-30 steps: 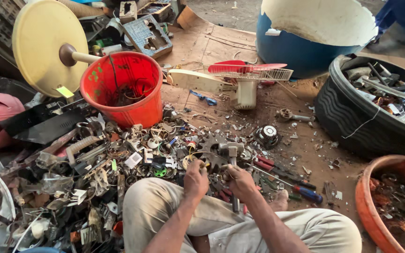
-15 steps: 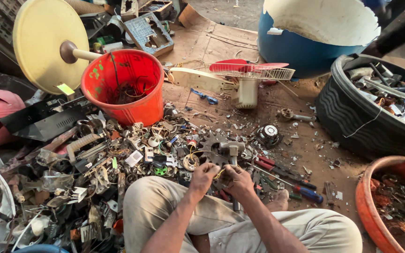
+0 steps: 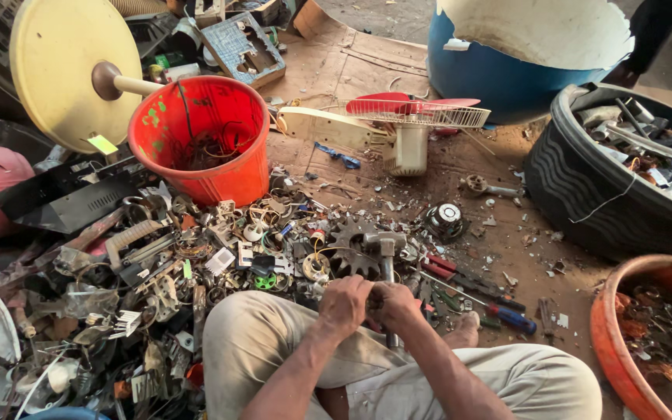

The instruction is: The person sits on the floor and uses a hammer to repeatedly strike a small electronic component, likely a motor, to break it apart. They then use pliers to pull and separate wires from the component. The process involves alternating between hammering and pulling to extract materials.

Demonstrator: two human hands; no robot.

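I sit on the ground with my legs in beige trousers (image 3: 274, 342). My left hand (image 3: 344, 305) and my right hand (image 3: 395, 305) are pressed together just in front of my knees. Both are curled around a small scrap part that stays mostly hidden between the fingers. A hammer (image 3: 383, 243) lies under them, its head resting by a toothed gear (image 3: 349, 247). Its handle runs back beneath my right hand. The scrap pile (image 3: 196, 257) of small metal and plastic parts lies just left of my hands.
A red bucket (image 3: 227, 175) with wires stands left of centre, beside a cream fan base (image 3: 56, 70). A fan with red blades (image 3: 406, 117) lies behind it. A blue drum (image 3: 507, 85), a tyre tub (image 3: 593, 194) and an orange basin (image 3: 608, 334) stand right. Screwdrivers (image 3: 499, 311) lie by my foot.
My hands have drawn closer together and dropped slightly toward my knees, with the fingers closing tighter. The hammer and gear have not moved.
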